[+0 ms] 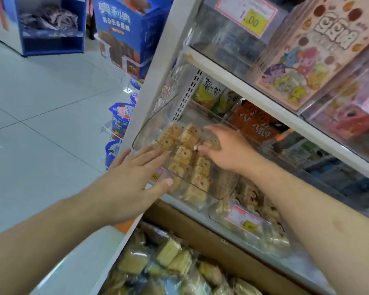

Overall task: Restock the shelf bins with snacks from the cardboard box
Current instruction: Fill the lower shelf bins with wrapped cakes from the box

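A clear plastic shelf bin (pixel 149 128) at the left end of the shelf holds several wrapped yellow snack cakes (pixel 183 158). My left hand (pixel 134 177) lies flat with straight fingers on the bin's front left edge, its fingertips touching the nearest snacks. My right hand (pixel 228 150) reaches into the bin from the right, fingers spread over the snacks; whether it pinches one I cannot tell. Below, the brown cardboard box (pixel 211 233) stands open, with several wrapped snacks (pixel 173 256) loose inside it.
A second clear bin (pixel 254 222) of similar snacks sits to the right on the same shelf. Orange and green bags (pixel 254 124) stand behind. The upper shelf (pixel 243 81) carries a pink cartoon box (pixel 311 50). Blue display stands (pixel 126 33) rise from the tiled floor at left.
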Demonstrator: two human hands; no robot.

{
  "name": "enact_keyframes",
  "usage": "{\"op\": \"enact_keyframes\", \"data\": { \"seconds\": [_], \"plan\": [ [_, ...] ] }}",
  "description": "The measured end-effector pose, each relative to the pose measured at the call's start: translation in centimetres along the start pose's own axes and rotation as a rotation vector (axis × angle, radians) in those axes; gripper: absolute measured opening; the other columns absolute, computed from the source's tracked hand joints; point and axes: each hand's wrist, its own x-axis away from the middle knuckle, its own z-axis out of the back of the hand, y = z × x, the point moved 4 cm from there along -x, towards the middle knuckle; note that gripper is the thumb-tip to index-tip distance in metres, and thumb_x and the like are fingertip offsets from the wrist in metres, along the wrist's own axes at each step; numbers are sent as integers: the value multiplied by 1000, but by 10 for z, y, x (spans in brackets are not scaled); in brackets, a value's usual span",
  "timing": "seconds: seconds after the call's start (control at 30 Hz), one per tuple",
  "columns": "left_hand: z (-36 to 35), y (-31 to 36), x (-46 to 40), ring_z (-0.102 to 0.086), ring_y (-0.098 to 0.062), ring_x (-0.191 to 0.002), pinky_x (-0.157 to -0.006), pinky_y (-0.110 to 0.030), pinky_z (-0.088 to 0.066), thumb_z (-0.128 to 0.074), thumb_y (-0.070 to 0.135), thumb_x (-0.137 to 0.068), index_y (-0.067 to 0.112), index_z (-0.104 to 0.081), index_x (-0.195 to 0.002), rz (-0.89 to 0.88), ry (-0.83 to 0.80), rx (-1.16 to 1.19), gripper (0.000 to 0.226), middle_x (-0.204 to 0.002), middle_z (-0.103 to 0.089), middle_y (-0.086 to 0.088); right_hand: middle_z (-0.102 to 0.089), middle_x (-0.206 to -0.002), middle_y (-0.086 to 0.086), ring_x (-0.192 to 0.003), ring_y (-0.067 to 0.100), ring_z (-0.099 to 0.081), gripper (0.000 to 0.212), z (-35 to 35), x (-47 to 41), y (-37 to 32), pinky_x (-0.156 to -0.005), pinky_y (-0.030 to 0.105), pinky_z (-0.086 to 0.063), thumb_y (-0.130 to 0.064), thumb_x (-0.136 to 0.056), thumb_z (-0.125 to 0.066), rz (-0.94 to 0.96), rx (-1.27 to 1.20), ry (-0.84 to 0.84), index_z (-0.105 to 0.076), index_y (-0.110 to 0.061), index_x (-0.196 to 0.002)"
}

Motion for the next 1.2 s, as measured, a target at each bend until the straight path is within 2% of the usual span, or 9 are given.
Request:
{"op": "enact_keyframes", "data": {
  "seconds": [0.17, 0.3, 0.4, 0.5, 0.73, 0.83, 0.97, 1.1, 1.2],
  "plan": [
    [-11, 54, 28, -10, 0, -158, -121, -21, -5, -36, 70, -102, 37, -25, -165, -138, -67, 29, 72, -171, -17, 23, -53, -149, -7, -137, 9, -48, 50, 13, 145, -1, -113, 26, -37, -46, -102, -64, 127, -125, 172, -54, -25, -146],
    [-40, 97, 51, -34, -6, -150, -115, -23, -26, -41, 65, -102, 35, -36, -161, -170, -194, 60, 67, -165, -36, 17, -59, -132, -7, -118, 3, -53, 41, -22, 252, 21, -101, 19, -40, -38, -100, -69, 50, -242, 220, -61, -20, -135],
    [-74, 122, 69, -49, -9, -138, -112, -29, -41, -45, 64, -102, 32, -44, -157, -189, -275, 58, 63, -157, -49, 12, -56, -129, -12, -111, 3, -52, 44, -76, 314, 50, -98, 25, -43, -41, -97, -71, -159, -304, 78, -58, -27, -136],
    [-116, 131, 92, -45, -11, -144, -115, -29, -37, -51, 58, -103, 29, -44, -158, -169, -431, 0, 62, -159, -47, 10, -58, -133, -7, -124, 15, -58, 54, -136, 361, 77, -106, 36, -48, -46, -92, -73, -324, -330, -80, -58, -25, -139],
    [-228, 105, 134, -40, -11, -149, -118, -32, -39, -60, 59, -100, 37, -34, -160, -116, -712, -105, 69, -166, -37, 14, -42, -161, 4, -150, 24, -39, 78, -217, 411, 133, -119, 32, -38, -36, -91, -78, -486, -260, -420, -41, -23, -159],
    [-265, 99, 144, -32, -13, -153, -122, -34, -33, -65, 58, -97, 36, -34, -161, -109, -802, -98, 74, -167, -33, 13, -51, -150, 3, -135, 23, -52, 82, -232, 424, 156, -109, 33, -48, -38, -88, -83, -534, -267, -453, -42, -28, -158],
    [-289, 111, 154, -49, -7, -129, -109, -32, -46, -66, 75, -85, 38, -53, -145, -175, -851, -70, 72, -141, -49, 17, -61, -129, -8, -106, 8, -59, 51, -234, 420, 139, -85, 14, -47, -28, -89, -81, -443, -358, -396, -62, -31, -137],
    [-304, 118, 171, -48, -14, -133, -111, -38, -47, -79, 79, -66, 30, -53, -145, -254, -1026, -188, 96, -145, -51, 13, -48, -152, -16, -140, 8, -42, 74, -262, 424, 87, -117, 32, -38, -41, -87, -83, -187, -412, -613, -49, -41, -153],
    [-308, 109, 181, -54, -16, -130, -107, -37, -51, -90, 58, -65, 31, -47, -150, -217, -1095, -289, 99, -147, -49, 13, -49, -143, -16, -136, 12, -42, 72, -284, 426, 70, -112, 35, -41, -39, -85, -83, -132, -368, -584, -51, -44, -149]
  ]
}}
